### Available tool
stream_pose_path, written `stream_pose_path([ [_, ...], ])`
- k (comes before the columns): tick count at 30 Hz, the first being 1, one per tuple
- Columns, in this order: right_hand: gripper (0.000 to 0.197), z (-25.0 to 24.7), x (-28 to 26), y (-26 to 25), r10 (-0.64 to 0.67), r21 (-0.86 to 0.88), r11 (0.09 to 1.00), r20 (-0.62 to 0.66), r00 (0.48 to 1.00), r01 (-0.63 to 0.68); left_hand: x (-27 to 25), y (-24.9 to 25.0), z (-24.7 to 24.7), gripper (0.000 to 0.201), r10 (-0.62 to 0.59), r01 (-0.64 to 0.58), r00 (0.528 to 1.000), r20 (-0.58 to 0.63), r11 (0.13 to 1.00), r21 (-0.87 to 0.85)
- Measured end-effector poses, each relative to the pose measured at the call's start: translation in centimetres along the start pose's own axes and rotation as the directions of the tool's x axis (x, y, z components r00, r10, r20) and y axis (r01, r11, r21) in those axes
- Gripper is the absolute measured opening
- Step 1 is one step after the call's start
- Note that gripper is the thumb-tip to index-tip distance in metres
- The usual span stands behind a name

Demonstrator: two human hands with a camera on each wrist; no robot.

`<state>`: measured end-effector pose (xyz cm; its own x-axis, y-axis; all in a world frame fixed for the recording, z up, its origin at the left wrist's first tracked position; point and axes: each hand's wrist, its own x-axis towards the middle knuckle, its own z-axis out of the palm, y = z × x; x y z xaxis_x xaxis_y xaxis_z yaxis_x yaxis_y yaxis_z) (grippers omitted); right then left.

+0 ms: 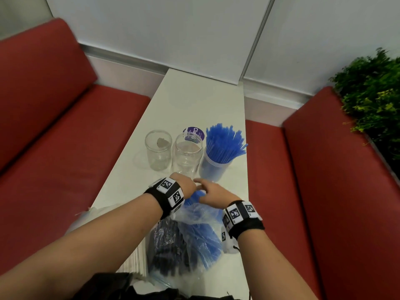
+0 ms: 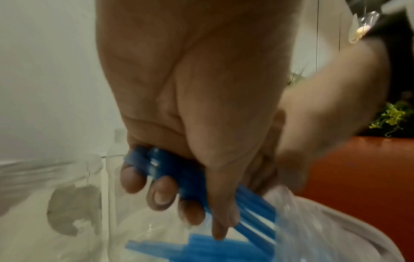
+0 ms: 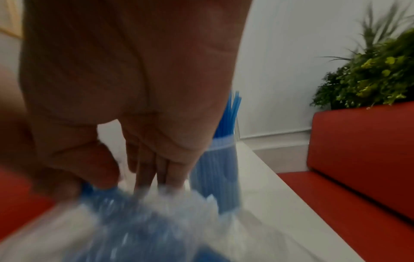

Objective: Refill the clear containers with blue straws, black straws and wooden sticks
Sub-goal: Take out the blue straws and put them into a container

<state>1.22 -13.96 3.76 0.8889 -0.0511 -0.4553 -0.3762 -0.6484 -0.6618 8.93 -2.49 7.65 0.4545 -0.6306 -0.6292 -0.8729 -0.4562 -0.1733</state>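
Left hand point(image 2: 190, 124) curled tight, right hand point(image 3: 125, 99) fingers extended downward.

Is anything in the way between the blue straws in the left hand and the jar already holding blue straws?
Nothing visible blocks it. The left hand grips blue straws; the blue-filled jar stands just beyond, open-topped though crowded.

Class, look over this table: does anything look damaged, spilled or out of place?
One oddity: the leftmost clear container carries a torn grey patch, like leftover label, on its wall. The blue straws in the right container fan unevenly. Nothing has spilled; the left hand grips blue straws from the bag.
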Motion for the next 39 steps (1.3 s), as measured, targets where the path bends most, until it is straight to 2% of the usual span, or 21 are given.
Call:
stream_pose_path([
  [1, 0.065, 0.9, 0.1, 0.4, 0.015, -0.026, 1.0, -0.009, 1.0, -0.016, -0.2, -0.1, -0.3, 0.034, -0.016, 0.016, 1.0, 0.001, 1.0, 0.008],
  [3, 0.053, 2.6, 0.4, 0.6, 0.017, -0.042, 0.999, -0.076, 0.997, -0.02, -0.6, -0.3, -1.0, 0.028, -0.022, 0.022, 1.0, -0.004, 0.999, 0.025],
  [5, 0.022, 3.8, 0.8, 0.6, 0.047, -0.022, 0.999, -0.092, 0.995, -0.049, -1.0, -0.5, -1.9, 0.023, -0.007, 0.008, 1.0, -0.017, 0.997, 0.076],
  [6, 0.013, 4.1, 0.8, 0.5, 0.064, 0.003, 0.998, -0.09, 0.994, -0.064, -1.3, -0.5, -2.4, 0.021, 0.001, 0.001, 1.0, -0.018, 0.994, 0.108],
  [8, 0.029, 4.6, 0.9, 0.5, 0.081, 0.064, 0.995, -0.141, 0.987, -0.072, -1.9, -0.4, -3.2, 0.016, 0.019, -0.013, 0.999, -0.041, 0.99, 0.14],
  [10, 0.03, 4.7, 0.8, 0.5, 0.076, 0.162, 0.986, -0.193, 0.978, -0.045, -2.3, -0.7, -4.1, 0.012, 0.066, -0.052, 0.99, -0.127, 0.992, 0.111],
  [13, 0.032, 4.6, 0.3, 0.5, 0.064, 0.328, 0.944, -0.246, 0.967, 0.021, -3.0, -2.5, -5.7, 0.035, 0.083, -0.14, 0.922, -0.378, 0.982, -0.127],
  [15, 0.041, 4.5, 0.0, 0.4, 0.083, 0.397, 0.916, -0.325, 0.942, 0.056, -3.1, -3.7, -6.4, 0.05, 0.045, -0.253, 0.865, -0.5, 0.899, -0.357],
  [17, 0.044, 4.2, -0.2, 0.1, 0.088, 0.447, 0.889, -0.387, 0.918, 0.103, -2.9, -4.0, -6.4, 0.057, 0.025, -0.339, 0.849, -0.528, 0.792, -0.508],
  [20, 0.042, 3.8, -0.4, -0.4, 0.095, 0.484, 0.866, -0.408, 0.908, 0.126, -2.7, -3.1, -5.5, 0.052, 0.02, -0.41, 0.825, -0.564, 0.707, -0.575],
  [26, 0.043, 3.3, -0.6, -1.0, 0.108, 0.524, 0.839, -0.426, 0.898, 0.147, -2.8, -2.7, -5.2, 0.039, -0.097, -0.63, 0.668, -0.738, 0.454, -0.63],
  [28, 0.044, 2.8, -0.6, -1.5, 0.095, 0.518, 0.837, -0.461, 0.882, 0.18, -2.6, -2.9, -5.0, 0.041, -0.2, -0.681, 0.615, -0.763, 0.353, -0.642],
  [30, 0.043, 2.2, -0.6, -1.9, 0.094, 0.528, 0.817, -0.517, 0.851, 0.231, -2.4, -3.2, -4.4, 0.044, -0.354, -0.701, 0.57, -0.741, 0.261, -0.664],
  [32, 0.042, 1.6, -0.6, -2.3, 0.089, 0.539, 0.791, -0.57, 0.817, 0.29, -1.9, -3.4, -3.3, 0.044, -0.512, -0.691, 0.519, -0.684, 0.219, -0.689],
  [33, 0.042, 1.3, -0.6, -2.5, 0.088, 0.547, 0.776, -0.587, 0.804, 0.314, -1.6, -3.6, -2.8, 0.043, -0.566, -0.68, 0.516, -0.643, 0.185, -0.709],
  [34, 0.042, 1.0, -0.7, -2.7, 0.091, 0.565, 0.753, -0.596, 0.798, 0.336, -1.2, -3.7, -2.2, 0.041, -0.595, -0.667, 0.539, -0.597, 0.131, -0.733],
  [35, 0.041, 0.6, -0.7, -3.1, 0.095, 0.596, 0.716, -0.6, 0.795, 0.364, -0.8, -3.6, -1.5, 0.037, -0.597, -0.646, 0.587, -0.547, 0.061, -0.761],
  [37, 0.041, -0.3, -1.0, -4.2, 0.107, 0.654, 0.627, -0.612, 0.784, 0.425, 0.0, -3.3, 0.0, 0.031, -0.52, -0.57, 0.723, -0.455, -0.076, -0.818],
  [39, 0.042, -1.4, -1.4, -5.7, 0.143, 0.69, 0.538, -0.641, 0.754, 0.484, 0.6, -2.8, 1.6, 0.031, -0.385, -0.474, 0.826, -0.411, -0.08, -0.877],
])
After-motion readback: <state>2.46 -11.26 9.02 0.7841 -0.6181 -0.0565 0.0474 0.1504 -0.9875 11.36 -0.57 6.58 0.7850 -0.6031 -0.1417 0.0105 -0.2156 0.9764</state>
